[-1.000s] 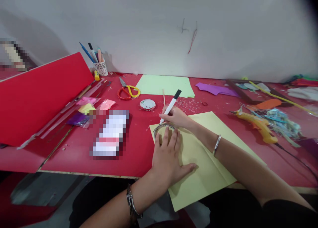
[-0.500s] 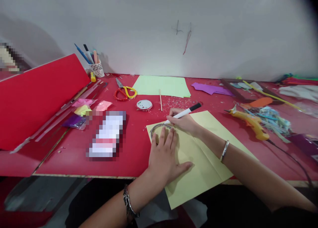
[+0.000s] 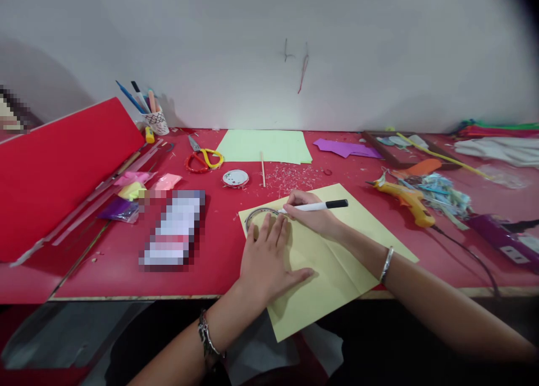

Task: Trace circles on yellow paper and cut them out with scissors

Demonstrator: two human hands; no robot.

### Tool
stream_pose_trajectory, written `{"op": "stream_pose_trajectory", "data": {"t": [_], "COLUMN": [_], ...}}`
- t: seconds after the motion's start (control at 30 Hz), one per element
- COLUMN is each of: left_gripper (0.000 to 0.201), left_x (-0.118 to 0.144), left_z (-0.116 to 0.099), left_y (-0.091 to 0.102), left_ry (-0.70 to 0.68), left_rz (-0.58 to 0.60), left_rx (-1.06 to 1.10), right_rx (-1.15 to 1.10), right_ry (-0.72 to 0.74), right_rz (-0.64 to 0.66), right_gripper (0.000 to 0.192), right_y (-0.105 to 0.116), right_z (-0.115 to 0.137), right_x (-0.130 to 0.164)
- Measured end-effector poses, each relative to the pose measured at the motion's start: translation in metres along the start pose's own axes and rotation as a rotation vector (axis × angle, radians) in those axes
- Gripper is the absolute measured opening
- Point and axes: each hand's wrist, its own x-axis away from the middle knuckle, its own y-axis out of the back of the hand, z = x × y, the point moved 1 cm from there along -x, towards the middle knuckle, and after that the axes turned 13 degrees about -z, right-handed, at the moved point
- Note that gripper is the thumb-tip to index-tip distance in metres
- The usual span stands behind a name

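Observation:
My left hand (image 3: 266,260) lies with spread fingers on a yellow sheet of paper (image 3: 337,279). Its fingertips press on a round, silver-rimmed ring (image 3: 251,214), whose near side is hidden under the hand. My right hand (image 3: 309,213) grips a white marker (image 3: 314,206) with a black rear end. The marker's tip meets the paper at the ring's right outer edge. A crease runs across the sheet, and its lower corner hangs over the table's front edge.
Left of the paper lies a blurred phone (image 3: 174,229). Scissors (image 3: 205,159), a round white lid (image 3: 236,178), a thin stick (image 3: 263,170) and pale green sheets (image 3: 265,146) lie beyond. A yellow glue gun (image 3: 404,201) with a cord rests at right, by a yarn bundle (image 3: 442,195).
The marker tip has moved rightward around the ring's edge, and the marker now leans flatter. My left hand stays on the ring. The whole view has shifted slightly right.

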Motion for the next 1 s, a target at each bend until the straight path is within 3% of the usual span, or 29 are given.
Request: {"op": "stream_pose_trajectory", "data": {"t": [0.17, 0.27, 0.37, 0.63, 1.0], "left_gripper": [0.077, 0.053, 0.044, 0.043, 0.049], "left_x": [-0.010, -0.021, -0.030, -0.040, -0.045], "left_z": [0.014, 0.029, 0.040, 0.048, 0.050], "left_y": [0.022, 0.034, 0.038, 0.037, 0.049], "left_ry": [-0.099, -0.179, -0.276, -0.455, -0.391], "left_rz": [0.001, 0.093, 0.144, 0.201, 0.271], "left_rx": [0.038, 0.066, 0.088, 0.091, 0.035], "right_rx": [-0.033, -0.047, -0.047, -0.043, -0.082], "right_ry": [0.018, 0.029, 0.039, 0.044, 0.036], "right_rz": [0.020, 0.026, 0.023, 0.018, 0.009], "right_gripper": [0.014, 0.014, 0.013, 0.013, 0.013], "right_y": [0.001, 0.001, 0.001, 0.002, -0.001], "right_z": [0.002, 0.002, 0.001, 0.005, 0.001], "right_x": [0.001, 0.001, 0.001, 0.001, 0.002]}}
